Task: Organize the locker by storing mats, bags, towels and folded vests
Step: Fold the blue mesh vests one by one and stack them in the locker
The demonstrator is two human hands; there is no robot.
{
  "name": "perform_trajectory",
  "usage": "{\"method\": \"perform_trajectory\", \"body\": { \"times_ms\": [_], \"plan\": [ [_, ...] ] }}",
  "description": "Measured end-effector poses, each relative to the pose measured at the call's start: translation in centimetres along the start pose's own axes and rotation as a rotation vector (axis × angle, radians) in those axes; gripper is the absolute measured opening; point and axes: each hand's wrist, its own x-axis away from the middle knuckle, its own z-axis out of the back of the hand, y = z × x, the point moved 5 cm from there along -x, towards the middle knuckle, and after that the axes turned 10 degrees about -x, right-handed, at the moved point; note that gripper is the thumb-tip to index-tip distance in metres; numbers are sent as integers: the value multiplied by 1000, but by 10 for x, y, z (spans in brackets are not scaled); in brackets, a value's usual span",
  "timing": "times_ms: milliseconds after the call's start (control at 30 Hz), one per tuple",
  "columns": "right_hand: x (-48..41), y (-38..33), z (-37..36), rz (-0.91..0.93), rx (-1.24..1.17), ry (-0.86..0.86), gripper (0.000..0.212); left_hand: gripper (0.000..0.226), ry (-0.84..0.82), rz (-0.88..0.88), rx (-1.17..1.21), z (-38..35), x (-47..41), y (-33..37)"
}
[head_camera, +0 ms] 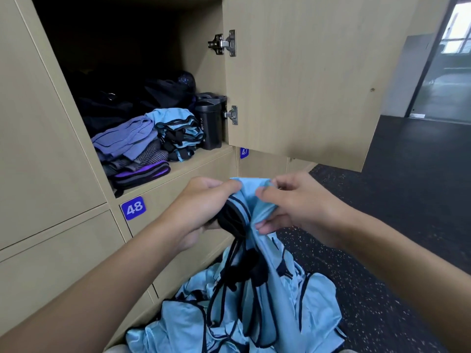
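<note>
Vest [257, 200], light blue, gripped by left hand [204, 210] and right hand [298, 207].

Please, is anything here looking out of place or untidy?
Yes. Light blue vests lie crumpled in a heap low in front of the lockers, not folded. The left hand and right hand grip one more vest, bunched up, its black straps dangling.

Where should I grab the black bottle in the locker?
Grip the bottle round its upper body, coming in from the front. It stands upright, with the folded vests close on its left and the locker wall on its right.
</note>
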Motion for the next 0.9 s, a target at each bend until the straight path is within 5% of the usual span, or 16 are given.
{"method": "perform_trajectory", "body": {
  "times_ms": [100,200,433,567,633,733,900],
  "plan": [
    [2,-2,-12,76,-13,-156,11,43,-135,-58,82,-6,8,7],
    [10,-6,-18,115,22,-347,27,59,-106,-100,140,4,7,7],
    [-4,-6,14,315,6,182,33,54,-9,-177,326,30,3,21],
    [-6,23,-5,51,-38,-138,101,47,-42,-182,479,36,2,27],
    [-5,26,-14,25,-48,-215,99,36,5,-150,577,38,0,26],
    [-5,19,-17,72,-120,-104,84,26,38,-26,647,33,2,16],
    [-7,3,-2,206,-246,160,65,95,-190,45,316,5,11,1]
  ]
}}
